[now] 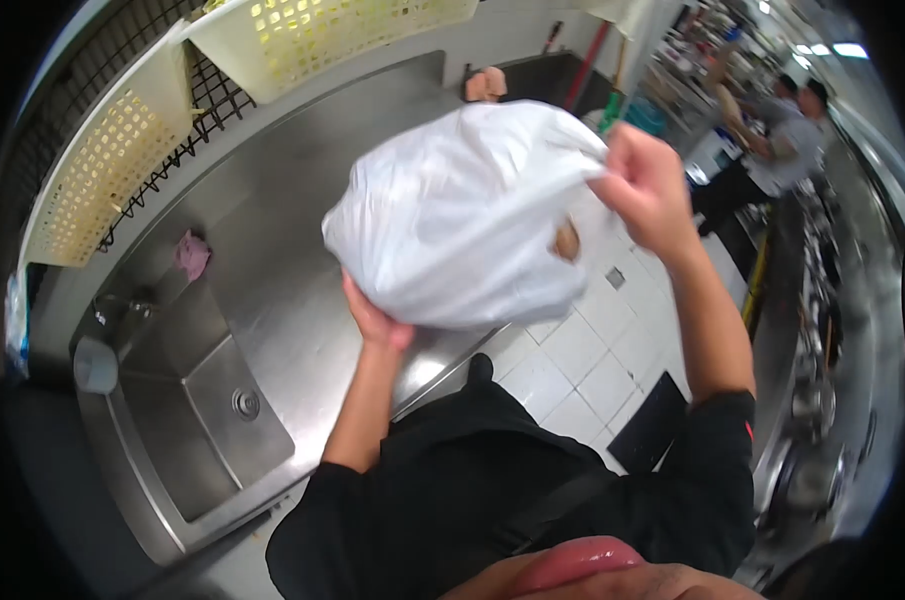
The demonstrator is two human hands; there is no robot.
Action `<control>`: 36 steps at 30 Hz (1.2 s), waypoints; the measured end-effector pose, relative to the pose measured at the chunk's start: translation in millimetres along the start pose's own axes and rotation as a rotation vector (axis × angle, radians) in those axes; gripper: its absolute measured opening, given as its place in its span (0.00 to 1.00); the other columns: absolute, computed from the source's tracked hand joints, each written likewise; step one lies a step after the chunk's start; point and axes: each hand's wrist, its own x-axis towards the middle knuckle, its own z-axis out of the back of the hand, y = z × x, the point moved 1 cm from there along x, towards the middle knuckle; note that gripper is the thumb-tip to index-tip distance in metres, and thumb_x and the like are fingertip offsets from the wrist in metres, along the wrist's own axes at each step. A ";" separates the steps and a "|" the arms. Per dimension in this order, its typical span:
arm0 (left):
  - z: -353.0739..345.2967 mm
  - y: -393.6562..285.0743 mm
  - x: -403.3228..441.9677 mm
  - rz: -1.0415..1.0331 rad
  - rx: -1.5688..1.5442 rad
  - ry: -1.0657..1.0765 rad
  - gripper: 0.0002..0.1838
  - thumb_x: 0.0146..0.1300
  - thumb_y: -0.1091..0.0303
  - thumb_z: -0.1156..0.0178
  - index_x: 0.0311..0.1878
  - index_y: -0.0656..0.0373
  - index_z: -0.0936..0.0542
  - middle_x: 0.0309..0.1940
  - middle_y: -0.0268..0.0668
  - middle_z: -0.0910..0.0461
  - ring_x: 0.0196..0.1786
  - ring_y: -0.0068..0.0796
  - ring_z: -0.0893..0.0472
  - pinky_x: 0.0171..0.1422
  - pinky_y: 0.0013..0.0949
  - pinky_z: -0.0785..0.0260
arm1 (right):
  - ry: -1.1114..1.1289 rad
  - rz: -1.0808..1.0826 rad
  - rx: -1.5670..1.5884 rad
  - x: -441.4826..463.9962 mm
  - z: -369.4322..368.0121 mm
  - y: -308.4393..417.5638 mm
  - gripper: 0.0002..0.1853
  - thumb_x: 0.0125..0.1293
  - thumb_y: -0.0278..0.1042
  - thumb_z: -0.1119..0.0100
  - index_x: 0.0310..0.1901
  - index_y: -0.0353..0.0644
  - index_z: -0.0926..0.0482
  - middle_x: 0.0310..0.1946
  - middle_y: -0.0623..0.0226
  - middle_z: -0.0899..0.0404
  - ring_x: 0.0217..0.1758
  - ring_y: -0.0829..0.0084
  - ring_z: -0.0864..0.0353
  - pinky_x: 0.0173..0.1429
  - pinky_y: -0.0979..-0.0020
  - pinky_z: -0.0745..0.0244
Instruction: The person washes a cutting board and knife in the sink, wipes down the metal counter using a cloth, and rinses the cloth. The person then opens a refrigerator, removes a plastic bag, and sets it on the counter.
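Note:
A bulky white plastic bag [452,215] is held up in front of me, partly over the steel counter's edge. My right hand [647,185] is closed in a fist on the bag's gathered plastic at its right end. Against the lower left side of the bag, my left hand [377,315] supports it, with the thumb showing and most fingers hidden behind. A small brown patch [566,240] shows at the bag's right side; what it belongs to I cannot tell. The rest of the contents is hidden by the plastic.
Left lies a steel sink [212,390] in the counter [292,200], with a pink cloth [192,255] and white container [95,365] nearby. Yellowish baskets [107,165] sit on a wire rack [212,95]. Two people [787,140] stand far right. A black mat [647,425] lies on the tiled floor.

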 end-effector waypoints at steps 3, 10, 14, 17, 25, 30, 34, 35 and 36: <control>-12.5 -12.1 78.9 -0.080 0.140 0.061 0.45 0.62 0.29 0.60 0.73 0.51 0.44 0.72 0.42 0.42 0.73 0.43 0.41 0.75 0.50 0.50 | -0.084 -0.002 0.306 100.4 -40.2 -104.5 0.12 0.53 0.26 0.42 0.21 0.42 0.37 0.18 0.80 0.39 0.24 0.85 0.43 0.27 0.78 0.44; -59.8 -64.8 132.0 -0.672 0.346 0.265 0.32 0.69 0.47 0.52 0.70 0.54 0.41 0.68 0.49 0.40 0.69 0.56 0.39 0.74 0.61 0.51 | -0.076 -0.521 0.508 204.7 -129.2 -287.3 0.05 0.56 0.24 0.46 0.25 0.44 0.27 0.20 0.76 0.32 0.21 0.79 0.34 0.24 0.76 0.39; -28.4 -68.4 70.5 -0.678 0.614 0.121 0.31 0.70 0.52 0.52 0.68 0.64 0.39 0.65 0.54 0.36 0.64 0.51 0.31 0.68 0.54 0.39 | -0.045 -0.450 0.452 222.2 -190.0 -403.2 0.03 0.55 0.32 0.43 0.30 0.46 0.21 0.26 0.70 0.22 0.28 0.74 0.25 0.34 0.67 0.27; 32.3 -45.1 24.9 -0.566 0.691 -0.219 0.27 0.71 0.53 0.51 0.65 0.64 0.36 0.58 0.51 0.27 0.55 0.43 0.22 0.56 0.43 0.27 | 0.080 -0.482 0.120 201.6 -159.4 -403.0 0.12 0.52 0.42 0.39 0.35 0.46 0.20 0.32 0.66 0.18 0.37 0.67 0.20 0.44 0.65 0.27; 84.1 44.0 -38.2 -0.341 1.755 -0.750 0.16 0.62 0.69 0.41 0.54 0.59 0.22 0.48 0.46 0.19 0.52 0.39 0.21 0.57 0.37 0.29 | -0.055 -0.153 -0.210 125.7 -120.6 -360.8 0.24 0.54 0.34 0.36 0.55 0.41 0.23 0.54 0.50 0.24 0.58 0.52 0.26 0.63 0.57 0.32; 82.7 107.1 -14.9 0.365 2.390 -0.550 0.35 0.66 0.51 0.48 0.72 0.57 0.42 0.74 0.53 0.52 0.75 0.52 0.48 0.76 0.48 0.53 | 0.152 -0.174 0.541 25.5 -143.2 -285.7 0.14 0.65 0.28 0.42 0.51 0.36 0.23 0.45 0.64 0.21 0.53 0.68 0.24 0.58 0.69 0.31; 60.7 54.3 4.8 0.393 2.085 -0.521 0.21 0.63 0.57 0.43 0.56 0.56 0.23 0.57 0.49 0.25 0.61 0.48 0.27 0.66 0.47 0.37 | 0.683 -0.022 0.591 -38.7 -171.6 -216.4 0.14 0.63 0.28 0.41 0.50 0.37 0.22 0.42 0.66 0.18 0.50 0.71 0.22 0.56 0.71 0.29; 67.0 42.8 -2.1 0.381 2.080 -0.549 0.21 0.63 0.57 0.43 0.56 0.56 0.23 0.57 0.49 0.25 0.61 0.48 0.27 0.66 0.47 0.37 | 0.794 -0.026 0.591 -49.8 -177.1 -200.9 0.16 0.61 0.27 0.40 0.51 0.39 0.22 0.45 0.64 0.18 0.51 0.68 0.21 0.57 0.70 0.28; 72.1 29.3 -6.8 0.077 2.068 -0.576 0.18 0.61 0.60 0.42 0.53 0.57 0.21 0.50 0.47 0.22 0.55 0.46 0.24 0.60 0.44 0.34 | 0.799 -0.007 0.595 -60.6 -183.2 -187.5 0.16 0.61 0.27 0.40 0.51 0.39 0.22 0.45 0.64 0.18 0.51 0.68 0.21 0.57 0.70 0.28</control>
